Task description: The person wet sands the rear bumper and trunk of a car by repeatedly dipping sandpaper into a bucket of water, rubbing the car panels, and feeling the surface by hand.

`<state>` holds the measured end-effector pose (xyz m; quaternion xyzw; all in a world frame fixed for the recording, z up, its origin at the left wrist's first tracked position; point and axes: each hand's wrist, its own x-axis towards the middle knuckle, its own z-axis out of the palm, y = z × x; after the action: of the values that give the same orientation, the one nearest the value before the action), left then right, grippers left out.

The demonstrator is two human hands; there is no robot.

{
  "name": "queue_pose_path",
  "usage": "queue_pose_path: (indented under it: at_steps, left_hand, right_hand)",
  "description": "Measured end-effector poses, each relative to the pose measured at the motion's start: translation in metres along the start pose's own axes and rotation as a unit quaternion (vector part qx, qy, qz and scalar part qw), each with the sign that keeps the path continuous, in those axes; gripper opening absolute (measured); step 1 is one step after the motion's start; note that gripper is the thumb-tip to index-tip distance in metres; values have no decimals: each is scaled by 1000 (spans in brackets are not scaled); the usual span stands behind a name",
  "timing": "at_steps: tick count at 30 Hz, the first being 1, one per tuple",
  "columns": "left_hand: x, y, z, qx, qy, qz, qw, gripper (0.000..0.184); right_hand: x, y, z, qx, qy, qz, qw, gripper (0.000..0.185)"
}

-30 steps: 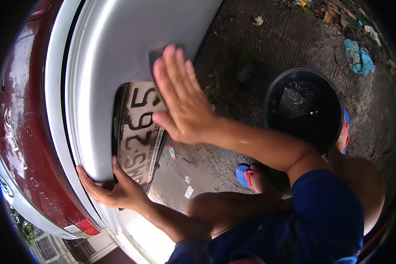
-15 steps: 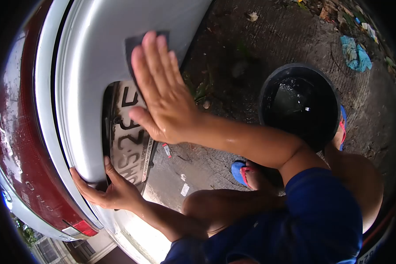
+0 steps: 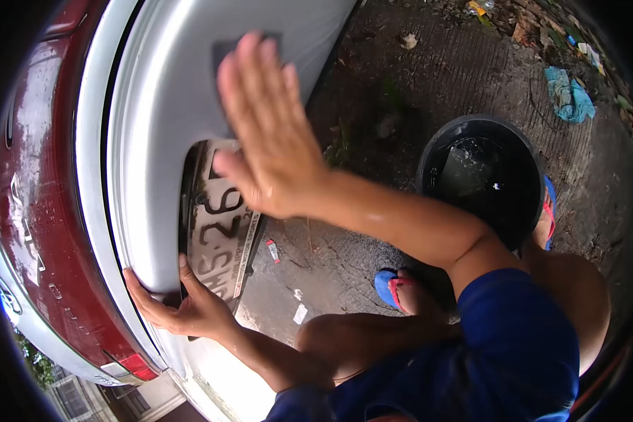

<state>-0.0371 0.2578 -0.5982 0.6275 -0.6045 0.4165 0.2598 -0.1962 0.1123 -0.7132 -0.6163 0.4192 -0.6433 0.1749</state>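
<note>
Dark sheet (image 3: pixel 220 58) under right hand (image 3: pixel 271 133), on silver panel (image 3: pixel 172 91) above license plate (image 3: pixel 218 243). Sheet mostly hidden by blurry fingers, only edges and a corner showing; material unclear. Plate partly covered by right hand, last characters unreadable. Right grip: flat, fingers extended, thumb out to side. Left hand (image 3: pixel 193 309): thumb and fingers spread, bracketing panel's end beside plate recess; pressure can't tell. Panel edge runs diagonally to upper right; bare panel around sheet, open pavement (image 3: pixel 373 77) beyond. Black bucket (image 3: pixel 482 119) with liquid, well apart, right forearm close by. Teal cloth (image 3: pixel 570 95) past bucket. Blue sandal (image 3: pixel 386 288) below bucket. Red panel (image 3: pixel 46 232) far left.
</note>
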Motion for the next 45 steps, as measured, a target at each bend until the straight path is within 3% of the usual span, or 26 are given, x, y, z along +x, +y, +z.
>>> queue_pose_path:
  at_steps: [1, 2, 3, 6, 8, 10, 11, 15, 19, 24, 25, 27, 30, 33, 34, 37, 38, 39, 41, 45]
  left_hand:
    - [1, 0, 3, 25, 5, 5, 1000, 68]
    - [0, -4, 4, 40, 7, 13, 999, 68]
    - [1, -5, 3, 29, 3, 15, 999, 69]
    - [-3, -2, -5, 23, -7, 4, 1000, 69]
    - [1, -1, 3, 31, 7, 12, 999, 69]
    - [2, -2, 5, 28, 7, 17, 999, 67]
    - [1, -5, 2, 30, 3, 18, 999, 67]
    - [1, -5, 4, 11, 15, 29, 999, 68]
    - [0, -6, 2, 29, 3, 19, 999, 67]
    - [-4, -12, 3, 0, 9, -2, 1000, 74]
    - [-4, -13, 7, 12, 10, -4, 1000, 74]
    - [-3, -14, 1, 34, -14, 14, 999, 73]
    - [-3, 8, 3, 37, 2, 17, 999, 71]
    - [-9, 31, 22, 71, -60, 89, 992, 89]
    - [-5, 48, 30, 61, -85, 107, 989, 92]
    - [20, 105, 67, 103, -170, 171, 965, 95]
    - [27, 120, 88, 107, -171, 213, 956, 94]
    - [33, 133, 103, 113, -171, 259, 944, 93]
    - [39, 162, 107, 203, -208, 321, 901, 85]
    - [30, 155, 117, 342, -187, 557, 734, 74]
  right_hand:
    - [-22, -21, 4, 0, -99, -77, 992, 83]
    - [-19, -8, 1, -151, -91, -133, 975, 83]
    - [-6, 17, -5, -193, -71, -129, 970, 83]
    - [28, 31, -17, 29, 89, 86, 992, 87]
    - [2, -1, 3, -51, 15, -42, 998, 84]
    - [-7, -18, 3, -155, -89, -184, 966, 81]
    - [3, 3, -4, -167, -86, -121, 975, 83]
    - [25, -7, 3, 48, 88, 46, 994, 80]
    - [3, -24, 8, -145, -40, -227, 962, 82]
    - [20, -7, -5, -8, 13, -13, 1000, 80]
    - [-1, -35, -8, 69, -176, -158, 969, 76]
    - [-9, -22, 7, -116, -125, -271, 947, 77]
    - [42, 19, -35, -65, 15, 45, 997, 78]
    - [9, -7, -18, 23, -21, -48, 998, 78]
    - [-2, -8, -27, 43, -82, -81, 992, 75]
    - [-4, 20, -64, 92, -91, -44, 991, 73]
    - [-7, 27, -78, 176, -73, 11, 982, 70]
    - [-6, 19, -100, 385, -85, 172, 903, 70]
    - [-8, 30, -117, 602, -14, 240, 761, 74]
    - [3, 52, -141, 645, 4, 263, 717, 71]
